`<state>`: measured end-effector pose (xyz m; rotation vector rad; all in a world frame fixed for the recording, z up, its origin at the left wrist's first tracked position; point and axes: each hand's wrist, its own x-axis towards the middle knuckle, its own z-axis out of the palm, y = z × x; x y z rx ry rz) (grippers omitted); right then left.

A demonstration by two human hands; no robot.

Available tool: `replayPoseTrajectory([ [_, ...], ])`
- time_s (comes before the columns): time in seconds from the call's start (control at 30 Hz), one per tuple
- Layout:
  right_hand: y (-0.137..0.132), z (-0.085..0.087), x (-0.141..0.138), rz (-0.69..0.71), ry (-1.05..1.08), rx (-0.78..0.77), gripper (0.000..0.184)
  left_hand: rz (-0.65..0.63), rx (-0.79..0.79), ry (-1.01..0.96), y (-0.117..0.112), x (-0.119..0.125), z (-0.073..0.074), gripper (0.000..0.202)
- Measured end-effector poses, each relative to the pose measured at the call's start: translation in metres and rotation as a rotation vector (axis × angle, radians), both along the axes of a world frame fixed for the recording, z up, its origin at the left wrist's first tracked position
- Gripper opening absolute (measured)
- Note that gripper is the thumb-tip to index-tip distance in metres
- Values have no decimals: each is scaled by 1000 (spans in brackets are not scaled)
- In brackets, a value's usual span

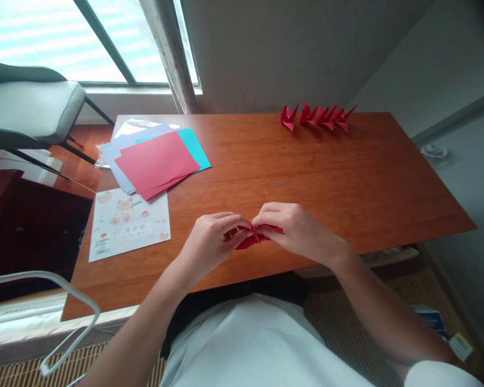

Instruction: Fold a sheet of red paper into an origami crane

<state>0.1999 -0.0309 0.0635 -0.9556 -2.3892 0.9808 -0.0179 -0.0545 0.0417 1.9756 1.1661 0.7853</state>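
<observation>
A partly folded red paper piece (248,241) is held between my two hands, just above the near part of the wooden table (242,166). My left hand (215,236) pinches its left side between thumb and fingers. From the other side, my right hand (292,228) grips it, with the fingertips of both hands meeting at a narrow upright fold in the middle. My fingers hide much of the paper. At the table's far right edge, several red origami cranes (320,117) stand in a row.
Red paper sheets (157,164) lie fanned over a turquoise sheet (197,148) and pale lilac sheets (119,164) at the left. A white bear-print sheet (129,228) lies nearer. Beyond are a chair (32,107) and window; a white curved frame (76,295) stands at lower left.
</observation>
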Motion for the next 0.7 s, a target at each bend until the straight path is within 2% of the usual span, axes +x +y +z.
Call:
replayPoseTrajectory([
  [0.17,3,2,2,20,18,9,14,11,-52,-22,2,0,6,12],
  [0.3,6,2,4,1,59,-1,11,5,-157,-29,4,-1,6,8],
  [0.5,4,-5,-2,-232,107,2,8,85,-285,-215,2,6,-2,8],
  [0.7,-8,-22,-17,-475,214,106,23,336,-322,-518,-3,26,-11,22],
])
